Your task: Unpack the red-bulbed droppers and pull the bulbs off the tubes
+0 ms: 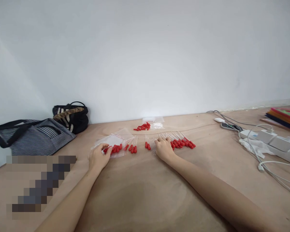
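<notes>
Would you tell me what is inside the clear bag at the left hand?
Red-capped droppers show through the clear bag. The left hand covers its near corner, so anything there is hidden.

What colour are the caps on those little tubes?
Red caps, clearest in the head view.

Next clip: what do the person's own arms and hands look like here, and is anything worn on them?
The left hand and right hand are bare, without gloves. No sleeve shows on either forearm up to the frame edge, and no watch, ring or bracelet can be seen.
</notes>
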### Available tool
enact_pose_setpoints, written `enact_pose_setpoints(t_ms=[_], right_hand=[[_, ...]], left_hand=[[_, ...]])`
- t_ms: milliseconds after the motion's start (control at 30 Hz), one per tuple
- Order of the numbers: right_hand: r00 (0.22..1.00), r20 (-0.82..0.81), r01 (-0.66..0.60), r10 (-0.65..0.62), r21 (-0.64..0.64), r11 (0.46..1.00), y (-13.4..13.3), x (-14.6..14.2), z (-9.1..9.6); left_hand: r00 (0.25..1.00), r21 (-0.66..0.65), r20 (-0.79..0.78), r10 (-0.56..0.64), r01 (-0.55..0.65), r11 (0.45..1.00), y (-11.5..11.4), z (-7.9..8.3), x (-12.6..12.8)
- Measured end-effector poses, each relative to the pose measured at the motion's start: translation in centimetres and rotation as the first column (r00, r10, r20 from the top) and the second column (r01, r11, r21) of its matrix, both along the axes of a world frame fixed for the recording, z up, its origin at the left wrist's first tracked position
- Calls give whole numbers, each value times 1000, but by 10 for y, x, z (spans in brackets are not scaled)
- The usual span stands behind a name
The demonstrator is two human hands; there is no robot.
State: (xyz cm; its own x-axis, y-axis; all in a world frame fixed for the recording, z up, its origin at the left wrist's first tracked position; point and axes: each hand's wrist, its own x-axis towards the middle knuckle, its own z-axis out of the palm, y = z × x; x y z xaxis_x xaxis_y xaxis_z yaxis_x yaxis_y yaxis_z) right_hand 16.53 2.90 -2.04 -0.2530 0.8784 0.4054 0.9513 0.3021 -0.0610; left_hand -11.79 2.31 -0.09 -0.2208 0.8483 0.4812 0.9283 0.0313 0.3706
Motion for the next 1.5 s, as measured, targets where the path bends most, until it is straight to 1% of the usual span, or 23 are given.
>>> enact_pose_setpoints(t_ms=[67,133,200,233,300,333,400,467,567,633,733,867,933,1000,1067,1100,1133,1233,1267,1300,1367,1500], right_hand=[[1000,-2,17,-17,-3,1000,-1,-1,-1],[999,-7,33,-33,1,999,-2,-3,-1],[999,-15,46,-45,12,999,-5,-3,1],[999,-22,46,-46,28,999,-8,-2,1],[999,-37,31,-28,86,996,-15,2,2],[999,-42,14,-8,129,992,-20,5,1],[998,-45,-38,49,223,974,-32,16,-1],[992,-44,-100,119,296,950,-45,29,-5],[979,-57,-163,195,355,921,-59,47,-10],[975,-79,-161,205,378,912,-63,54,-12],[972,-111,-149,207,393,907,-63,56,-11],[965,-115,-171,236,405,898,-60,51,-10],[960,-112,-187,257,424,886,-60,49,-9],[956,-116,-191,271,455,870,-61,50,-8],[952,-128,-179,277,502,846,-63,51,-7],[950,-127,-178,284,526,832,-64,51,-6],[948,-117,-188,295,545,817,-64,51,-5],[933,-45,-271,356,563,781,-64,48,-3],[925,-21,-305,381,559,771,-63,46,-4],[915,-6,-332,403,556,762,-61,44,-4],[899,4,-367,437,550,750,-58,41,-7],[891,-1,-386,454,527,758,-52,39,-13]], left_hand=[[998,55,-58,5,-2,998,-1,0,3],[986,160,-165,-11,38,986,-4,0,10],[960,251,-264,-95,163,954,-10,1,23],[939,268,-305,-158,244,932,-13,0,32],[883,231,-377,-278,381,895,-19,-1,52],[861,202,-407,-305,410,889,-21,-2,61],[840,164,-447,-307,414,895,-22,-4,77],[835,133,-469,-287,388,912,-18,-5,87],[836,97,-482,-262,348,932,-10,-6,93],[835,86,-486,-257,338,937,-5,-7,94],[831,106,-495,-254,348,931,-2,-9,95],[830,195,-505,-238,378,905,-2,-9,96],[835,267,-502,-226,398,877,-7,-7,96],[839,353,-500,-215,424,834,-16,-3,96],[827,423,-512,-233,479,769,-27,1,98],[808,441,-528,-261,524,728,-34,2,100],[777,444,-554,-300,581,682,-40,3,102],[641,396,-646,-416,746,535,-52,2,110],[604,383,-665,-439,780,495,-53,1,113],[581,374,-673,-458,801,467,-54,0,115],[564,363,-658,-499,818,446,-52,-1,118],[536,283,-571,-622,840,464,-43,-4,119]])
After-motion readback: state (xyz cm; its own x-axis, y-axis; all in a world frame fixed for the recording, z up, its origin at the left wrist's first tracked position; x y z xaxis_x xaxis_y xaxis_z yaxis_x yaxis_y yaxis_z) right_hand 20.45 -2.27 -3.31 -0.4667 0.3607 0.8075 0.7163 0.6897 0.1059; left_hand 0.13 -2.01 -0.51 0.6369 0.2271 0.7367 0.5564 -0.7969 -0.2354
